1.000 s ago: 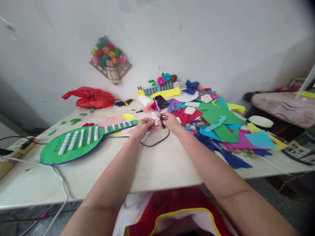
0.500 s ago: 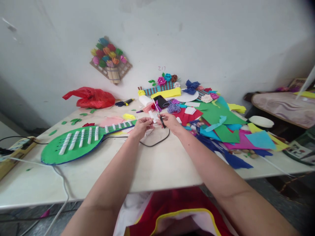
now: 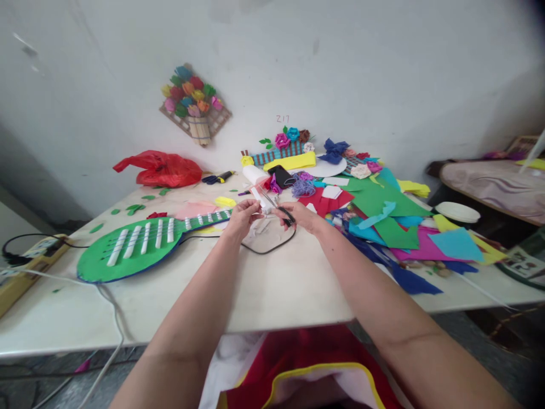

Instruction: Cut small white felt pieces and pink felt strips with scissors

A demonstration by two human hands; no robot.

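Near the middle of the frame, I have the left hand (image 3: 243, 218) pinched shut, thumb against fingers, on a strip of white paper (image 3: 256, 194) that stands up from the fingertips. My right hand (image 3: 301, 216) is closed around the black handles of the scissors (image 3: 285, 215), whose blades point up and left beside the paper; how wide they are spread I can't tell from here. White scraps (image 3: 260, 232) lie on the table (image 3: 289, 289) just below, inside the loop of a black cord (image 3: 260, 253). Left of centre I see a green paper guitar (image 3: 136, 247) with white bars across it, its neck ending near the left hand. Coloured paper (image 3: 374, 199) covers the table at centre right.
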